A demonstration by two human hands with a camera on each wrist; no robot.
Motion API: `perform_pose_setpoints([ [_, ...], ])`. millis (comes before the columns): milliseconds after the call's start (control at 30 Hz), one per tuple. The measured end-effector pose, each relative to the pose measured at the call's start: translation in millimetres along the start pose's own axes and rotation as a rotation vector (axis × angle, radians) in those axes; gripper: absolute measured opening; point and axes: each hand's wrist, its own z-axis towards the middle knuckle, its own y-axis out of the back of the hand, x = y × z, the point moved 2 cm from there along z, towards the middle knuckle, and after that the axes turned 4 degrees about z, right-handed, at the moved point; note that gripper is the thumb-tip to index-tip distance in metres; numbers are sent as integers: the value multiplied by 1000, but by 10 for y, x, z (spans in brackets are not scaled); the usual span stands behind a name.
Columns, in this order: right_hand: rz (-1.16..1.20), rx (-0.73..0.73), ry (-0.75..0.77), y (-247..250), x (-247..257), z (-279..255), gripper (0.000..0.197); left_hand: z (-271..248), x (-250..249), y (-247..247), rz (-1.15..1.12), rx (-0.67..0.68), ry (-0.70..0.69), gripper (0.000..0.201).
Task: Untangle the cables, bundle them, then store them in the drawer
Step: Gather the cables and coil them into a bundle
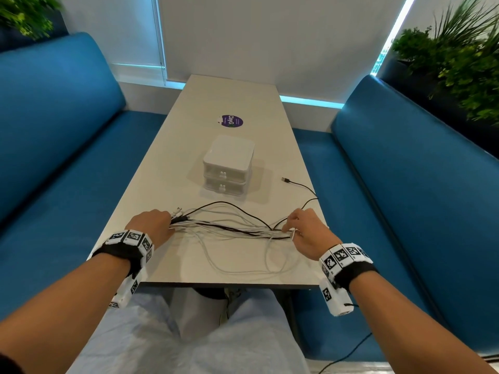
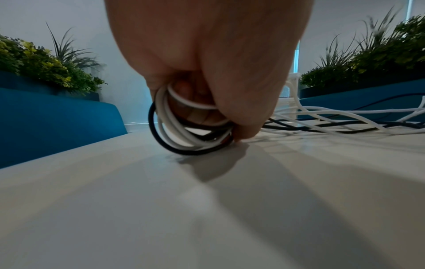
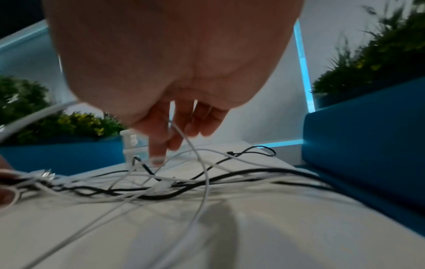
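Several white and black cables (image 1: 229, 229) lie stretched across the near part of the table (image 1: 189, 255) between my two hands. My left hand (image 1: 168, 224) grips their gathered ends; in the left wrist view my left hand (image 2: 207, 125) has its fingers curled round looped white and black cables (image 2: 179, 131) down on the tabletop. My right hand (image 1: 290, 228) is at the right end of the strands. There my right hand (image 3: 170, 138) pinches one thin white cable (image 3: 195, 151) that rises off the pile. A white two-drawer unit (image 1: 228, 163) stands behind, both drawers closed.
One black cable's plug end (image 1: 285, 180) lies loose right of the drawer unit. White loops (image 1: 243, 268) reach close to the table's near edge. A purple sticker (image 1: 230, 121) marks the far tabletop. Blue benches (image 1: 54, 130) (image 1: 405, 171) flank the table, with plants behind.
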Motion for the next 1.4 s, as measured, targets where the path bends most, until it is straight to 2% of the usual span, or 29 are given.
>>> perform_pose_setpoints([
  [67,-57,84,29,-13,69,0,19,-6,-1,-3,4,2,-4,30],
  [200,-142,132,92,-70,97,-17,44,-13,-9,6,12,0,-17,31],
  [300,-61,104,153,-86,187,20,37,-26,-18,7,18,3,-23,31],
  [400,-82,223,145,-162,303,59,32,-28,-20,11,15,7,-26,31],
  [467,-160,307,48,-233,319,62,34,-32,-17,15,11,12,-24,31],
  [600,-299,306,-94,-184,228,30,16,-26,-14,8,8,18,-18,31],
  [800,-270,176,-489,141,-286,-269,21,-16,-7,22,15,26,-9,30],
  [933,-331,107,-767,311,-718,-539,17,-19,-9,28,22,24,-6,27],
  [1000,-226,56,-880,349,-900,-618,31,-13,-9,26,21,27,-6,27],
  [1033,-132,40,-931,350,-980,-640,45,-12,-6,23,18,27,-4,27],
  [1100,-54,96,-996,377,-1003,-656,81,-9,-3,18,14,28,-2,29],
  [1200,-46,146,-996,345,-1022,-610,124,-7,-11,25,16,35,-7,29],
  [1267,51,145,-994,278,-1057,-566,135,-11,-15,28,17,35,-8,29],
  [1300,80,143,-989,247,-1068,-545,128,-15,-16,29,16,34,-8,29],
  [1333,75,114,-975,238,-1069,-523,110,-21,-16,31,15,34,-7,29],
  [1400,7,-37,-931,257,-1092,-475,72,-22,-17,26,14,26,-10,28],
])
